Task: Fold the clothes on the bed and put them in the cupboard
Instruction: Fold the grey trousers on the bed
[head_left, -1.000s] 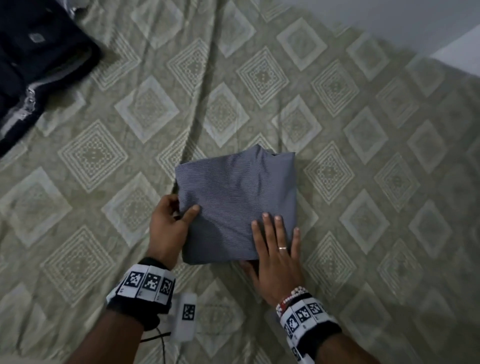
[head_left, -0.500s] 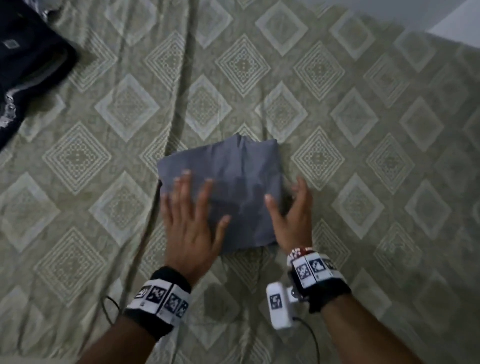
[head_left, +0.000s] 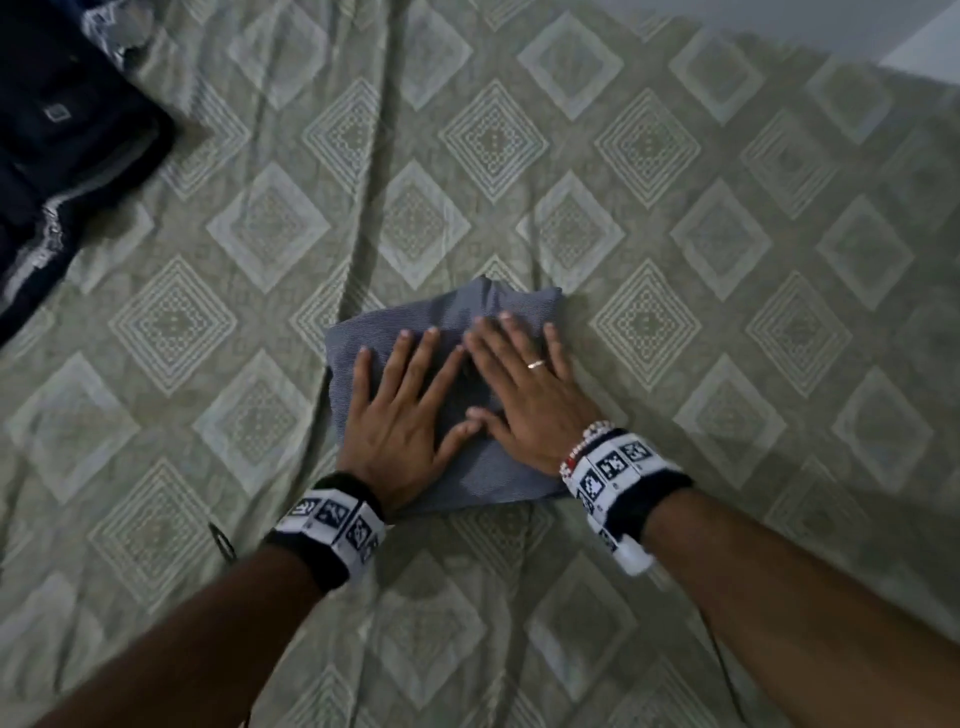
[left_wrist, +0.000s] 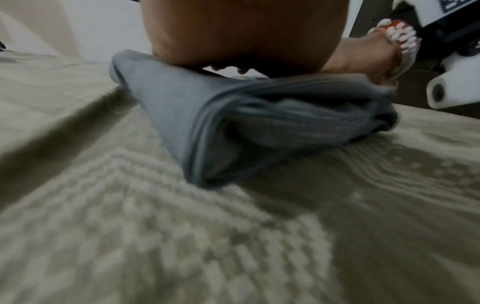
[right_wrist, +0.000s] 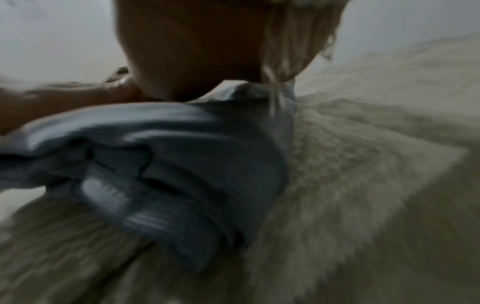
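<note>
A folded grey garment (head_left: 488, 478) lies on the patterned bed sheet (head_left: 727, 249), a compact square of several layers. Both my hands lie flat on top of it with straight, spread fingers. My left hand (head_left: 402, 400) covers its left half and my right hand (head_left: 524, 384), wearing a ring, covers its right half. The thumbs nearly meet in the middle. The left wrist view shows the garment's (left_wrist: 259, 127) stacked folded edges under my palm (left_wrist: 241, 33). The right wrist view, blurred, shows the same bundle (right_wrist: 168, 164) beneath my right palm (right_wrist: 192, 53).
A dark navy garment (head_left: 62, 156) with a pale zip or trim lies at the bed's top-left corner. A pale wall or floor (head_left: 883, 31) shows past the bed's far right edge. Bare sheet spreads on all sides of the grey bundle.
One second ago my left hand gripped the garment's left edge. Since then both hands have moved onto the top of the bundle and lie flat side by side.
</note>
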